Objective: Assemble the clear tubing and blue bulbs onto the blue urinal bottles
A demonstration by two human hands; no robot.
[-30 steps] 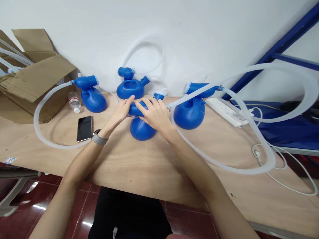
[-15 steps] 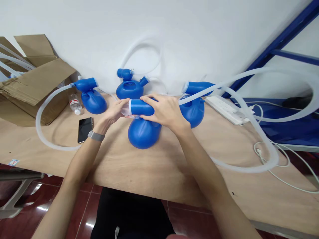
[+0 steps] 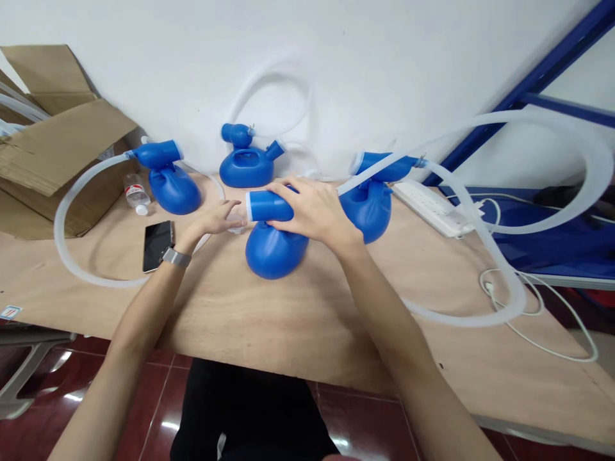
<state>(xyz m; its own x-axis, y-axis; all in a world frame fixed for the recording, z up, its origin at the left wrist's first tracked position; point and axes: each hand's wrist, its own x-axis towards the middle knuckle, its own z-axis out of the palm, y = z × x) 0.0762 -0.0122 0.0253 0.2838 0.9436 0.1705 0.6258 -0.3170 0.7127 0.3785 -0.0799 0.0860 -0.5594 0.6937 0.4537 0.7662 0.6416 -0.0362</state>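
A blue urinal bottle (image 3: 276, 253) stands on the table in front of me. On top of it lies its blue cylindrical funnel (image 3: 269, 206), with a pale rim facing left. My right hand (image 3: 314, 208) is closed over the funnel's right part, thumb below and fingers above. Just left of the rim, my left hand (image 3: 216, 219) has its fingers curved around a clear plastic piece (image 3: 236, 222), whose shape is partly hidden. A white hose (image 3: 372, 176) runs out from behind my right hand and loops to the right.
More blue urinal bottles with hoses stand at the left (image 3: 173, 189), the back (image 3: 246, 168) and the right (image 3: 369, 211). Around the left side are a cardboard box (image 3: 67, 153), a small clear bottle (image 3: 137, 194) and a phone (image 3: 157, 244). A white power strip (image 3: 432, 206) lies at the right.
My left hand has drawn back slightly left from the funnel's mouth, with the clear piece at its fingers. My right hand keeps its hold. The whole view has shifted slightly.
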